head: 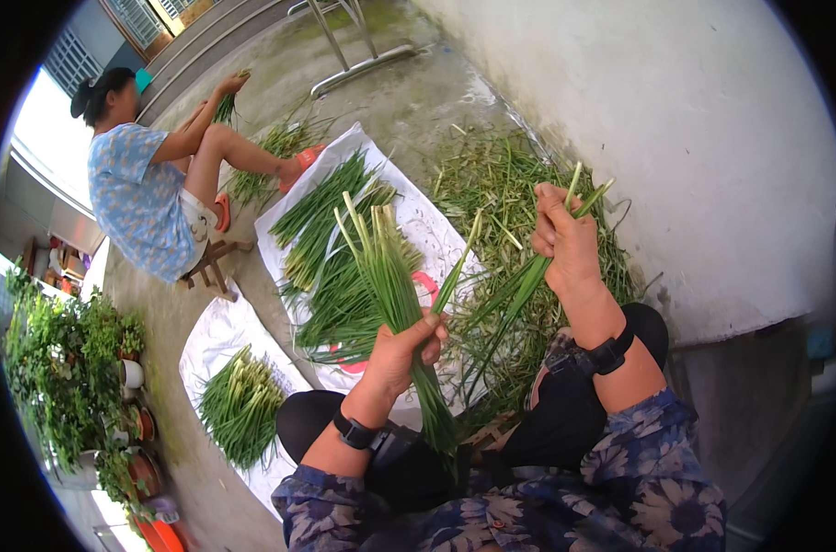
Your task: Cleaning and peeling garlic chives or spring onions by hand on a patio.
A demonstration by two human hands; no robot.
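A bundle of garlic chives (389,276) with pale stem ends up is in the grip of my left hand (407,348), its green leaves hanging below the fist. One stalk (459,265) leans away from the bundle between thumb and fingers. My right hand (561,231), raised near the wall, holds a few chive stalks (521,290) whose pale ends stick out above the fingers and whose leaves droop down. Beyond my hands, more chives (332,241) lie in piles on a white woven sack (425,200). Another chive pile (242,407) rests on a second white sack (204,331) at the left.
Chive trimmings (508,186) heap along the white wall (701,172) at my right. A person (142,186) on a wooden stool (214,262) holds chives at the upper left. Potted plants (66,366) line the left; a metal frame (363,65) stands at the back.
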